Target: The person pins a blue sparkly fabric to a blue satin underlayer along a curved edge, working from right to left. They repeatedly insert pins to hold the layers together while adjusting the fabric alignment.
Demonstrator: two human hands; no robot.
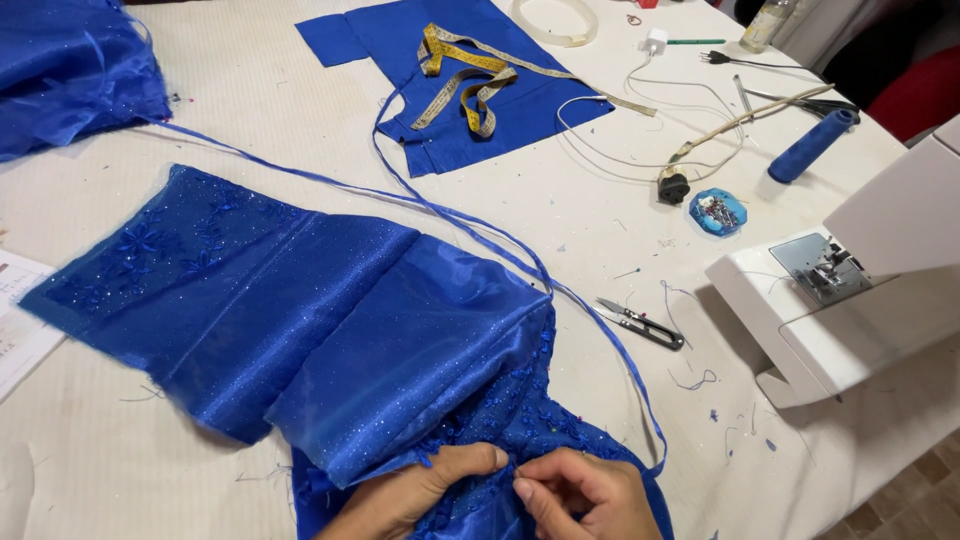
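Both grips pinching blue beaded fabric [400, 340]: left hand [420, 495]; right hand [585, 495] | glittery, folded, satin-lined

Pale worktable [300, 110], brown tiled floor [920, 490]

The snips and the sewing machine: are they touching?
Apart. The head view shows bare table between the snips and the sewing machine.

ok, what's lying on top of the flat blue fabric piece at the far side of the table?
A yellow measuring tape, loosely coiled, and a thin blue cord crossing the blue fabric piece. The fabric hides whatever is beneath it.
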